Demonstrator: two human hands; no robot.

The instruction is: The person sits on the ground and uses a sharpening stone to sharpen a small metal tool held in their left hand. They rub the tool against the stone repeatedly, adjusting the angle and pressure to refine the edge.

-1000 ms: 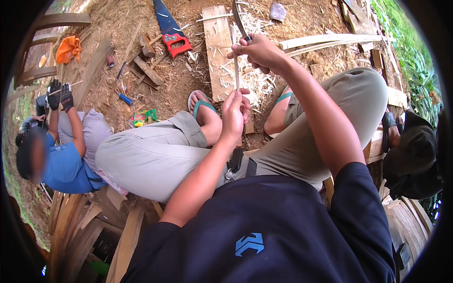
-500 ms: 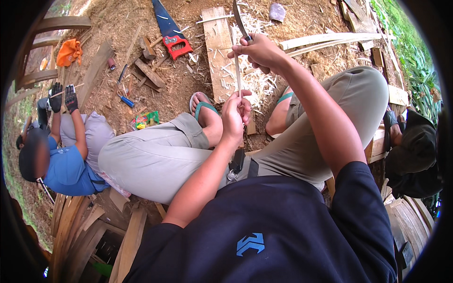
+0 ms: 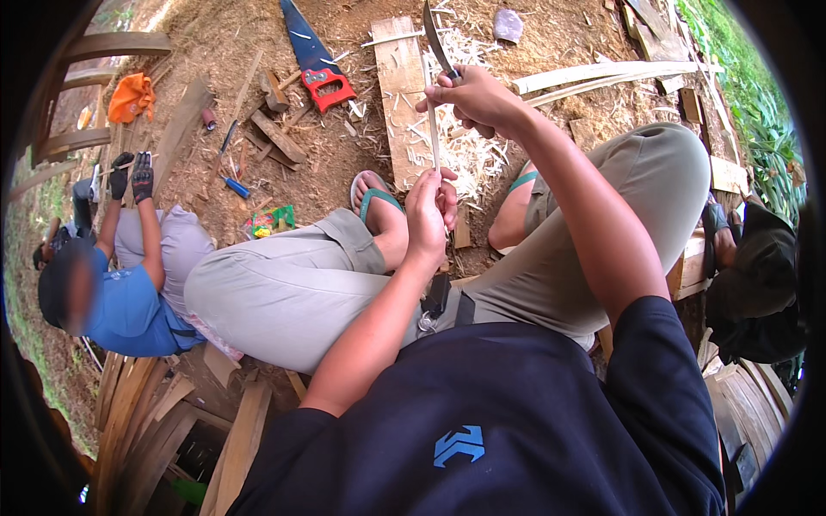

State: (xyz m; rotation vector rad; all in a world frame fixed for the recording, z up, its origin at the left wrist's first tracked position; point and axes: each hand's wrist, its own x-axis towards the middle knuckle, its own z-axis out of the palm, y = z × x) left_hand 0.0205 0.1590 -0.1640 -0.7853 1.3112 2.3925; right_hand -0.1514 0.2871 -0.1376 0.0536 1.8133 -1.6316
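Observation:
My right hand [image 3: 483,101] is closed round the dark handle of a knife [image 3: 438,43], whose curved blade points up and away from me. A thin pale wood strip [image 3: 434,136] runs from beside the fingers of that hand down to my left hand [image 3: 428,215]. The left fingers pinch the strip's lower end above my lap. Beneath the strip, on the ground between my feet, lies a flat wooden plank [image 3: 397,86] strewn with shavings [image 3: 469,142].
A red-handled saw [image 3: 315,56] lies ahead, left of the plank. Wood offcuts [image 3: 280,138], a blue screwdriver [image 3: 235,187] and a colourful packet [image 3: 271,221] lie nearby. Long pale strips [image 3: 602,76] extend to the right. At left a gloved co-worker [image 3: 133,292] sits; another person [image 3: 748,284] is at right.
My hands, the knife and the wood strip hold nearly the same positions. The whole view has shifted slightly. The co-worker's gloved hands at left have moved closer together.

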